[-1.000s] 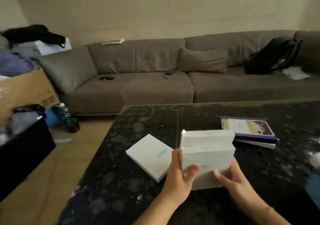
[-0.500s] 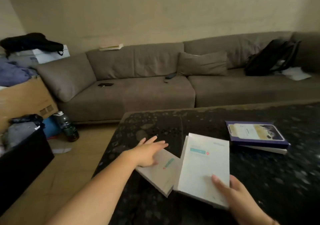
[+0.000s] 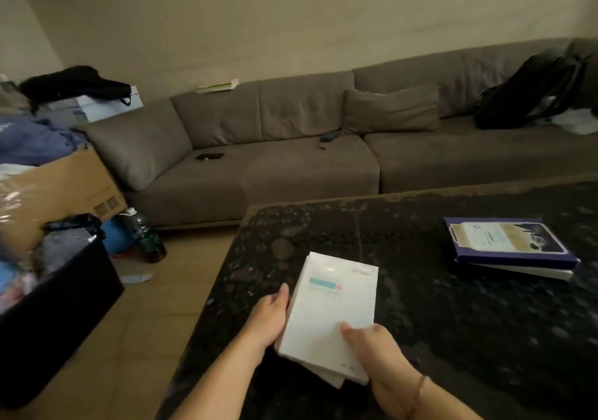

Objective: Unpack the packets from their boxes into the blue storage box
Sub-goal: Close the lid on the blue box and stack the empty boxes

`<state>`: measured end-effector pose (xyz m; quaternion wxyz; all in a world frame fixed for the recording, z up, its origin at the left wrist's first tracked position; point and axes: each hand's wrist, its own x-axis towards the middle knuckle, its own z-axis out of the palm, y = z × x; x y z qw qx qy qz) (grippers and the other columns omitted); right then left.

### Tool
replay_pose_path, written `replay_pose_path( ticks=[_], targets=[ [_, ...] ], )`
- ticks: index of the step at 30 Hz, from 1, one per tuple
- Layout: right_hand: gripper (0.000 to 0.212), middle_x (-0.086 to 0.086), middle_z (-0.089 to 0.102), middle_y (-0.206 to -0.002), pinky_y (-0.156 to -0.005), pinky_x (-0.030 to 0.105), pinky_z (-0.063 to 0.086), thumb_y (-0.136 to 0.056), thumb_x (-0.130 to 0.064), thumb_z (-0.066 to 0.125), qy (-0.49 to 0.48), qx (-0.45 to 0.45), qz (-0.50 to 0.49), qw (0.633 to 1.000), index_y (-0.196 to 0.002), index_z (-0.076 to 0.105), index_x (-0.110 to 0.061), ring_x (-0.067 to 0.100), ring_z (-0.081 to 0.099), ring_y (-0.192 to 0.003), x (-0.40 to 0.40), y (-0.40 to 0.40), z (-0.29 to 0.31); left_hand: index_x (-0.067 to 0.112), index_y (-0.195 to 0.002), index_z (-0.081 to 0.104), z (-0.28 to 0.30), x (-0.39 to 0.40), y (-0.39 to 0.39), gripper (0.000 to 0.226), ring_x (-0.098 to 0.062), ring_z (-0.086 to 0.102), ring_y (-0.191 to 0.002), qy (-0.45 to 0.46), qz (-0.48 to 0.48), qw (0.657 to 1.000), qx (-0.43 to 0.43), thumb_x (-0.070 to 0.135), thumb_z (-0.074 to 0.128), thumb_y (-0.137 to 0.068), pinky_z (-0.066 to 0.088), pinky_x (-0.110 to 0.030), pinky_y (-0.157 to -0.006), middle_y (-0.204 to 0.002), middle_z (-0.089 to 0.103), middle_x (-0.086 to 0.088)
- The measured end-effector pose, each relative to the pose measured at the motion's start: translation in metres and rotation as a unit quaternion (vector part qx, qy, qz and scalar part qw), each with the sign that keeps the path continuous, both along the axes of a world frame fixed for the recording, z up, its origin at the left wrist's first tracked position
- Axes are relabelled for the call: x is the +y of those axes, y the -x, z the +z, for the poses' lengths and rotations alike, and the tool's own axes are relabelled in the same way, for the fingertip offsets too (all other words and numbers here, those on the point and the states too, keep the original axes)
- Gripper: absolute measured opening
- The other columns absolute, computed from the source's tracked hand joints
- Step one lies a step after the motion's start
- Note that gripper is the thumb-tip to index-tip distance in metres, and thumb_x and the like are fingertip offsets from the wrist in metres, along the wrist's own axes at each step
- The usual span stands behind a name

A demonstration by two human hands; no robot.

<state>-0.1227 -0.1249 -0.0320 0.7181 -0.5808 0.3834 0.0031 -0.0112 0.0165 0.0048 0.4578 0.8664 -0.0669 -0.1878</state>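
Two flat white boxes (image 3: 330,309) with a teal label lie stacked at the near left of the dark speckled table (image 3: 420,225). My left hand (image 3: 270,317) holds the stack's left edge, thumb up along the side. My right hand (image 3: 372,345) grips its near right corner with the thumb on top. The lower box shows only as a sliver under the near edge. A purple box (image 3: 504,241) rests on another white box (image 3: 530,270) at the table's right. No blue storage box is in view.
A long grey sofa (image 3: 291,160) runs behind the table, with a black backpack (image 3: 530,96) on its right end. On the floor at left stand a cardboard box (image 3: 61,193), a black bin of clothes (image 3: 58,306) and a dark bottle (image 3: 145,238).
My left hand drew the second white box from the table's left under the first. Both hands now hold the two boxes as one stack, nearer the table's left edge.
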Motion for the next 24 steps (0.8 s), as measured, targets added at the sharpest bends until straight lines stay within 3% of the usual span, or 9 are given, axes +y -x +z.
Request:
replay_pose_path(
  ticks=[2,3,5,7,9,12,15,19,24],
  targets=[
    [0.055,0.003,0.061,-0.119,-0.096,0.045,0.051,-0.076,-0.049,0.061,0.058,0.002,0.033,0.998,-0.120,0.054,-0.018,0.026,0.062,-0.101,0.013,-0.006,0.000,0.031,-0.108,0.071,0.011,0.006,0.012,0.045,-0.011,0.068,-0.098,0.107,-0.015,0.991,0.084,0.059,0.038,-0.098,0.050,-0.029,-0.082,-0.100,0.073,0.014],
    [0.050,0.000,0.058,-0.119,-0.095,0.043,0.051,-0.079,-0.049,0.060,0.073,-0.005,0.037,0.997,-0.118,0.050,-0.019,0.023,0.060,-0.102,0.016,-0.006,0.002,0.035,-0.111,0.067,0.013,0.011,0.015,0.043,-0.011,0.068,-0.098,0.133,-0.020,0.987,0.088,0.063,0.040,-0.095,0.052,-0.032,-0.087,-0.103,0.073,0.014],
    [0.034,-0.009,0.055,-0.112,-0.082,0.032,0.052,-0.093,-0.031,0.061,0.040,-0.076,0.035,0.996,-0.119,0.038,-0.024,0.014,0.058,-0.097,0.021,-0.003,0.010,0.038,-0.126,0.054,0.012,0.023,0.017,0.047,-0.007,0.064,-0.103,0.159,-0.055,0.984,0.053,0.064,0.043,-0.089,0.049,-0.032,-0.093,-0.113,0.067,0.014],
    [0.051,-0.011,0.056,-0.114,-0.073,0.026,0.053,-0.092,-0.020,0.066,-0.013,-0.181,0.076,0.980,-0.128,0.031,-0.030,0.014,0.061,-0.099,0.014,0.007,0.015,0.033,-0.133,0.044,0.012,0.030,0.021,0.044,0.002,0.065,-0.101,0.213,-0.088,0.973,0.005,0.052,0.048,-0.093,0.051,-0.020,-0.084,-0.116,0.064,0.016],
    [0.077,-0.018,0.056,-0.122,-0.077,0.024,0.055,-0.079,-0.030,0.076,0.020,-0.274,0.128,0.953,-0.134,0.023,-0.042,0.010,0.062,-0.109,0.010,0.012,0.023,0.027,-0.133,0.041,0.011,0.034,0.026,0.046,0.005,0.064,-0.102,0.261,-0.111,0.958,-0.047,0.042,0.059,-0.093,0.052,-0.015,-0.079,-0.112,0.065,0.015],
    [0.094,-0.032,0.053,-0.126,-0.089,0.017,0.051,-0.072,-0.034,0.080,0.141,-0.342,0.170,0.914,-0.144,0.020,-0.043,-0.004,0.054,-0.118,0.003,0.010,0.026,0.026,-0.140,0.034,0.000,0.038,0.029,0.075,-0.015,0.059,-0.118,0.289,-0.146,0.942,-0.088,0.037,0.066,-0.073,0.052,-0.027,-0.090,-0.120,0.063,0.008],
    [0.089,-0.028,0.050,-0.135,-0.103,0.021,0.046,-0.074,-0.041,0.078,0.171,-0.351,0.209,0.896,-0.145,0.023,-0.043,-0.004,0.049,-0.126,0.003,0.008,0.029,0.017,-0.147,0.024,-0.012,0.035,0.037,0.100,-0.022,0.057,-0.122,0.323,-0.139,0.931,-0.101,0.049,0.080,-0.071,0.052,-0.031,-0.092,-0.128,0.061,0.003],
    [0.087,-0.026,0.047,-0.139,-0.100,0.013,0.043,-0.078,-0.045,0.071,0.165,-0.380,0.197,0.889,-0.148,0.019,-0.040,-0.002,0.045,-0.130,0.004,0.003,0.028,0.017,-0.144,0.028,-0.018,0.021,0.044,0.111,-0.021,0.060,-0.118,0.364,-0.066,0.922,-0.110,0.067,0.081,-0.060,0.054,-0.032,-0.090,-0.126,0.063,0.004],
    [0.064,-0.030,0.047,-0.135,-0.093,0.009,0.044,-0.073,-0.076,0.058,0.166,-0.349,0.208,0.898,-0.130,0.031,-0.066,-0.004,0.047,-0.127,0.000,0.002,0.019,0.023,-0.130,0.040,-0.026,0.013,0.047,0.109,-0.004,0.064,-0.104,0.306,0.002,0.946,-0.106,0.089,0.066,-0.048,0.054,-0.018,-0.077,-0.122,0.060,-0.002]
  ],
)
